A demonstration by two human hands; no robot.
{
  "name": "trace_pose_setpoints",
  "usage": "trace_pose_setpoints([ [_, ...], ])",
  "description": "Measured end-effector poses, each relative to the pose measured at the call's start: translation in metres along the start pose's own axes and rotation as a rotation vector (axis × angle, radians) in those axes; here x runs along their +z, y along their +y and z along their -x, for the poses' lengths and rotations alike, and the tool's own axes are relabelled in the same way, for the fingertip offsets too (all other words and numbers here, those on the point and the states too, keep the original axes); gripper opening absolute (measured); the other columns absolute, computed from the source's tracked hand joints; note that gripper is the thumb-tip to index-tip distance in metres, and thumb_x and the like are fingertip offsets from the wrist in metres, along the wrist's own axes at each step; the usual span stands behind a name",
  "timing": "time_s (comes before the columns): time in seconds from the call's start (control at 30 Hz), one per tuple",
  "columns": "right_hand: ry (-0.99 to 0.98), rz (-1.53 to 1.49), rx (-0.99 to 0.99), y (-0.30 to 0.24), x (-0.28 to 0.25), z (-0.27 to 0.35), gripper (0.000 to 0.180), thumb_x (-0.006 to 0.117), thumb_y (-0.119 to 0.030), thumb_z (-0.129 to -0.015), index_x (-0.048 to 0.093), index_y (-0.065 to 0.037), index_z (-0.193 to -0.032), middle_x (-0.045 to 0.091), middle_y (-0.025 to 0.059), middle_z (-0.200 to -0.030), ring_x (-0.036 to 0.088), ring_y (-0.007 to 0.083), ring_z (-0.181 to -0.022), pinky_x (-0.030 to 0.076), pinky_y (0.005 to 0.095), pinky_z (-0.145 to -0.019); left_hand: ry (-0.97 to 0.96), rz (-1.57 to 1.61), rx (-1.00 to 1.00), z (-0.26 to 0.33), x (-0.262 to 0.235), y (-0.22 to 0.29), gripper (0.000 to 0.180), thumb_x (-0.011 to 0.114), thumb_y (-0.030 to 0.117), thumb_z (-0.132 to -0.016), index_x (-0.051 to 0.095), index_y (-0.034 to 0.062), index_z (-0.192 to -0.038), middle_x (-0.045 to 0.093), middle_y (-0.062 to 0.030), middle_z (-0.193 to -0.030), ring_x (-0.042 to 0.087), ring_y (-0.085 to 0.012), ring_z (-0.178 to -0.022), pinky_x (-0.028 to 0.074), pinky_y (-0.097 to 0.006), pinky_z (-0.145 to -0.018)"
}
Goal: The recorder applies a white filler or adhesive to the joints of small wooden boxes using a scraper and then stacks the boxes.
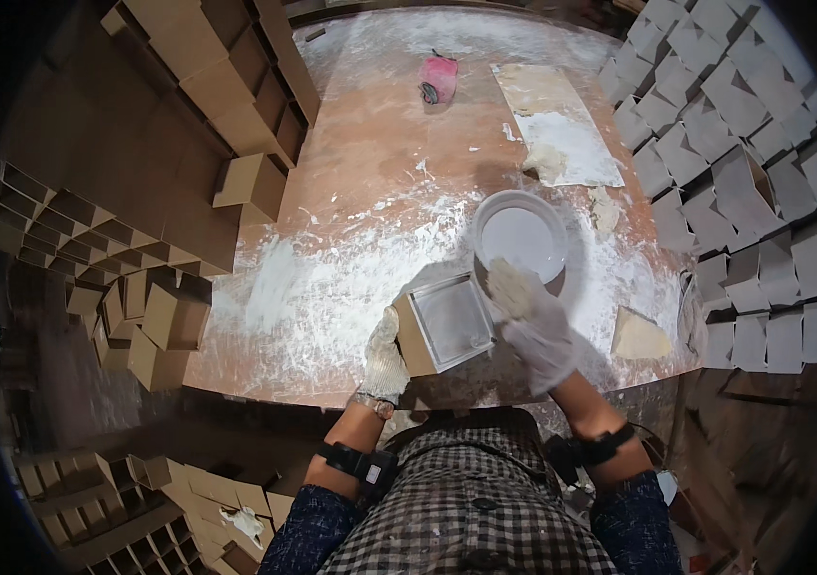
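Observation:
My left hand (pixel 385 359), in a white knitted glove, grips the left side of a small cardboard box (pixel 418 335). The box stands tilted near the table's front edge, its whitish, rimmed face (pixel 453 323) turned up toward me. My right hand (pixel 541 343), also gloved, is closed on a cream-coloured, sponge-like piece (pixel 512 287), slightly blurred. It is just right of the box and at the near edge of a round white bowl (pixel 481 222). White liquid or paste (pixel 521 238) lies in the bowl.
White smears cover much of the brown table (pixel 351 182). A pink object (pixel 439 79) and a white-coated sheet (pixel 576 144) lie farther back. At right rests a cream piece (pixel 640 335). Brown boxes (pixel 253 187) are stacked at left, white-faced boxes (pixel 742 192) at right.

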State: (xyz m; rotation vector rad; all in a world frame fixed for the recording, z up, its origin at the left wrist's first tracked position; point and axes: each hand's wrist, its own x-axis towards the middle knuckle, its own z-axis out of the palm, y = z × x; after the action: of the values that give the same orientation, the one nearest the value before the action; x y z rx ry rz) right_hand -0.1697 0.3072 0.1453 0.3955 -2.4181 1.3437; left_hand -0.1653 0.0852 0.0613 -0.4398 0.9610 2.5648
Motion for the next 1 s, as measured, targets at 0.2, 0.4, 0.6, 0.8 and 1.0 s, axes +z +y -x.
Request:
trace_pose_setpoints([
  [0.2, -0.535, 0.568, 0.355, -0.027, 0.044, -0.05, 0.052, 0.063, -0.024, -0.081, 0.055, 0.003, -0.125, 0.063, 0.0238, -0.117, 0.061, 0.0371, -0.108, 0.047, 0.0389, -0.098, 0.024, 0.005, -0.025, -0.009, -0.008, -0.008, 0.072, 0.068, 0.049, -0.09, 0.047, 0.0026, -0.14, 0.058, -0.0125, -0.133, 0.058, -0.0271, -0.121, 0.052, -0.043, -0.099],
  [0.4, -0.147, 0.529, -0.169, -0.059, 0.085, -0.025, 0.031, 0.063, -0.02, -0.081, 0.062, -0.007, -0.109, 0.064, 0.0196, -0.1, 0.063, 0.0339, -0.097, 0.05, 0.0394, -0.086, -0.12, 0.015, 0.153, -0.014, -0.048, -0.029, 0.067, 0.065, 0.049, -0.092, 0.048, 0.0053, -0.14, 0.061, -0.0086, -0.129, 0.06, -0.0242, -0.117, 0.053, -0.041, -0.096],
  [0.6, -0.217, 0.452, -0.082, -0.004, 0.032, -0.03, 0.024, 0.063, -0.014, -0.079, 0.064, -0.012, -0.103, 0.065, 0.0124, -0.096, 0.063, 0.0345, -0.089, 0.052, 0.0414, -0.076, 0.019, -0.017, -0.024, -0.006, -0.008, -0.004, 0.065, 0.061, 0.049, -0.095, 0.049, 0.0039, -0.139, 0.06, -0.0107, -0.13, 0.06, -0.0238, -0.116, 0.054, -0.043, -0.095],
  [0.8, -0.044, 0.258, 0.239, 0.009, -0.001, -0.007, 0.036, 0.06, -0.01, -0.083, 0.064, -0.01, -0.119, 0.067, 0.0159, -0.11, 0.065, 0.0305, -0.094, 0.053, 0.037, -0.081, 0.004, 0.022, 0.026, -0.002, -0.006, -0.006, 0.069, 0.063, 0.052, -0.092, 0.049, 0.0027, -0.139, 0.06, -0.0127, -0.13, 0.061, -0.0266, -0.116, 0.053, -0.044, -0.097],
  [1.0, -0.124, -0.392, 0.302, -0.036, -0.018, -0.006, 0.05, 0.069, -0.004, -0.076, 0.061, -0.002, -0.125, 0.065, 0.0156, -0.117, 0.064, 0.0306, -0.104, 0.052, 0.0363, -0.09, 0.003, -0.015, 0.002, -0.001, -0.008, -0.004, 0.074, 0.062, 0.054, -0.092, 0.045, 0.0025, -0.142, 0.055, -0.0141, -0.135, 0.057, -0.0283, -0.121, 0.052, -0.044, -0.1],
])
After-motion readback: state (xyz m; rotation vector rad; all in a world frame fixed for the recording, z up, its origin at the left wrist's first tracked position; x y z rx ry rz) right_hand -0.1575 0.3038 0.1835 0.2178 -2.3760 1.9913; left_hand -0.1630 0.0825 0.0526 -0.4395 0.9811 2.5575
